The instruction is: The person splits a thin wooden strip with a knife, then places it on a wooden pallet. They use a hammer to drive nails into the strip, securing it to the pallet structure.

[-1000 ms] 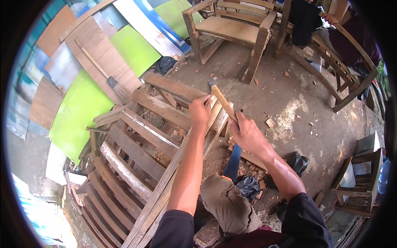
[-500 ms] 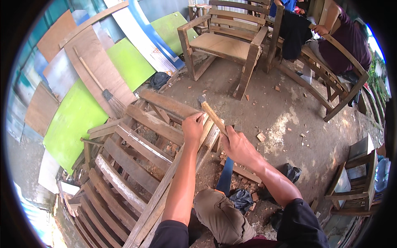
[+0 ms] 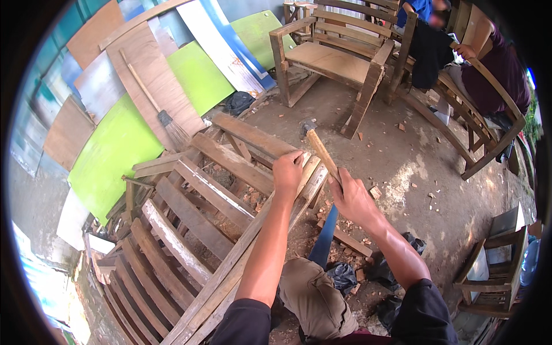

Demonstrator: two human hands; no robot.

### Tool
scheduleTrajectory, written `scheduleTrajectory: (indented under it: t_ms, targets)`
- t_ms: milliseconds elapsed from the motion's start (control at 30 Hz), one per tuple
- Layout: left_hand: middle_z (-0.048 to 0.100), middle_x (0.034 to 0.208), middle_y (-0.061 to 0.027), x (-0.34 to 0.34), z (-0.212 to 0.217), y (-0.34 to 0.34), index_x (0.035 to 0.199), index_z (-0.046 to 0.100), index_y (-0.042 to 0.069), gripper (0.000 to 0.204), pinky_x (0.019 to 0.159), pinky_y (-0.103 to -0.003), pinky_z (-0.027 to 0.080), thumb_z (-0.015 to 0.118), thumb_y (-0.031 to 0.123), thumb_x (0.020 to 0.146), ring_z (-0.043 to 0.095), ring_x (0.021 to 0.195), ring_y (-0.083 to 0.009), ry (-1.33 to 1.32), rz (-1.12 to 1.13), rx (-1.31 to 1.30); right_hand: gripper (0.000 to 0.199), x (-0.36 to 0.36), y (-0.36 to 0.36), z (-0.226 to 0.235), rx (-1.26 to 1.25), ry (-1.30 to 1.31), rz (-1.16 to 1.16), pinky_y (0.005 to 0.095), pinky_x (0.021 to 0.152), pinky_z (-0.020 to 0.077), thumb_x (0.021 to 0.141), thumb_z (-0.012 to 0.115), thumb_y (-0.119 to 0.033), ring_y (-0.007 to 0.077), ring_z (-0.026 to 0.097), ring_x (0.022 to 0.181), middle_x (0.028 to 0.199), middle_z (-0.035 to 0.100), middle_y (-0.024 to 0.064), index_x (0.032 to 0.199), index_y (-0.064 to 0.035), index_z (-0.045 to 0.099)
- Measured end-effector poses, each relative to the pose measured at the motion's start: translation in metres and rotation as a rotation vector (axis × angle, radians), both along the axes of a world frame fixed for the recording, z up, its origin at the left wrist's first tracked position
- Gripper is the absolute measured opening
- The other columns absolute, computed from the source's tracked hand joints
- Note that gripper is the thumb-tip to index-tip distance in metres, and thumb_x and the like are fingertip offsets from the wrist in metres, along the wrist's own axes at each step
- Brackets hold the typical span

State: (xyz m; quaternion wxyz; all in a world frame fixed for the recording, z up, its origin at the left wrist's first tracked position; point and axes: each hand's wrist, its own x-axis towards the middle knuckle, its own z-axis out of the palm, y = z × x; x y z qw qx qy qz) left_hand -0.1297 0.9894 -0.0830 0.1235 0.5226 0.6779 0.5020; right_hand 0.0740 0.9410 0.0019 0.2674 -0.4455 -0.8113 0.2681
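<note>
Coloured panels point(image 3: 115, 150) lean along the wall out at ten o'clock, a broom point(image 3: 165, 119) propped among them, while a wooden chair point(image 3: 328, 60) stands at one o'clock on the chip-strewn floor point(image 3: 385, 155); closer in, we have the slatted wooden frame point(image 3: 195, 217) stretching across our left, its long rail point(image 3: 215, 290) running up toward one o'clock. And look where it all meets: our hammer point(image 3: 322, 150) hangs by that rail's far end, its dark head at about one o'clock from the left hand point(image 3: 287, 171), near but apart. Its long axis slants up toward eleven o'clock, and the right hand point(image 3: 352, 198) is the nearer to the handle, wrapped around its lower part, knuckles up. And the left? Fingers drawn together at the rail's end; whether they pinch something small, we can't tell. We see the left forearm reaching up between twelve and one, while the right one comes in from five o'clock, aimed at eleven. At seven o'clock from the right hand, a blue tapered blade point(image 3: 324, 238) shows just past our knee point(image 3: 313, 299).
</note>
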Motion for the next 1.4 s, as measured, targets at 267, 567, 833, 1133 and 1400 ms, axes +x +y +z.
scheduleTrajectory:
  t_ms: [267,567,833,1133,1400]
  targets:
    - [0.073,0.103,-0.0208,0.003,0.009,-0.003,0.11,0.077,0.005,0.021,0.081,-0.039,0.057,0.071,0.014,0.092,0.072,0.095,-0.0362,-0.002,-0.019,-0.05,0.022,0.001,-0.004,-0.002,0.007,0.004,-0.002,0.0545,0.054,0.0457,0.105,0.054,-0.017,0.0498,0.065,0.063,0.064,0.059,0.0305,0.105,0.0041,0.048]
    - [0.073,0.102,-0.0199,-0.001,0.004,-0.003,0.107,0.077,0.003,0.019,0.081,-0.039,0.057,0.071,0.012,0.092,0.073,0.095,-0.036,-0.035,-0.017,-0.053,0.02,-0.008,-0.004,-0.006,0.031,0.071,-0.002,0.0542,0.05,0.0449,0.104,0.053,-0.016,0.0495,0.064,0.059,0.062,0.059,0.0286,0.108,0.0031,0.047]
    - [0.065,0.126,-0.0229,-0.013,0.001,-0.007,0.122,0.065,0.0,0.033,0.102,-0.044,0.049,0.065,0.002,0.089,0.062,0.118,-0.0397,-0.107,-0.112,0.026,0.019,-0.008,-0.006,0.009,0.044,0.06,0.0,0.0528,0.048,0.043,0.105,0.053,-0.015,0.0466,0.064,0.055,0.06,0.059,0.0261,0.105,0.0025,0.047]
    - [0.027,0.162,-0.0248,0.009,0.006,-0.006,0.148,0.037,0.0,0.06,0.125,-0.061,0.007,0.056,0.02,0.095,0.019,0.153,-0.041,0.305,0.275,-0.422,0.02,-0.001,-0.005,0.004,0.035,0.012,0.034,0.0533,0.052,0.0432,0.105,0.053,-0.016,0.0462,0.064,0.058,0.062,0.059,0.0264,0.105,0.0031,0.047]
    - [0.017,0.166,-0.0264,0.008,0.011,-0.011,0.157,0.027,0.001,0.064,0.125,-0.06,0.001,0.046,0.025,0.1,0.008,0.157,-0.0396,0.321,0.205,-0.535,0.027,-0.007,-0.013,0.031,-0.039,0.073,-0.01,0.0583,0.06,0.0478,0.106,0.051,-0.02,0.0528,0.065,0.069,0.069,0.063,0.0321,0.112,0.0054,0.05]
